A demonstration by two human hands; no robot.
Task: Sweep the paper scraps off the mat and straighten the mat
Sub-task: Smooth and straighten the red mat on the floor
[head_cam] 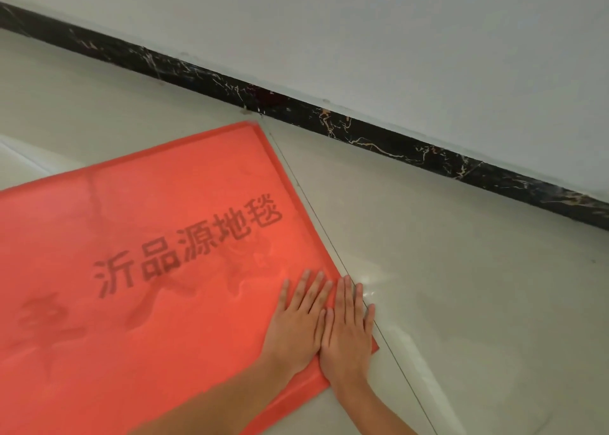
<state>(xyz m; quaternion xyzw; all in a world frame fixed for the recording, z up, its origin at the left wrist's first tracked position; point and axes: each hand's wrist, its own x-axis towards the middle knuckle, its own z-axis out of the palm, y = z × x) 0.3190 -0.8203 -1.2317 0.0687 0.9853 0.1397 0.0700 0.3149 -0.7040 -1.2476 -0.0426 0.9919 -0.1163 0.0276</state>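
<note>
Hands flat: your L hand (298, 322) & R hand (347, 330) pressed red mat (148, 269) corner, fingers straight, gripping nothing.

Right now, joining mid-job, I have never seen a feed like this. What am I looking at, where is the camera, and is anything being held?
There is no machine here. A person is working with two bare hands, and the single picture comes from a camera worn on their head, looking forward and down.

On the pale tiled floor lies a red mat with dark printed characters, set at an angle to the dark skirting board below the white wall.

The left hand and right hand lie side by side, fingers straight, pressed flat on the mat near its right-hand corner. Neither hand holds anything. No paper scraps show in this view.
</note>
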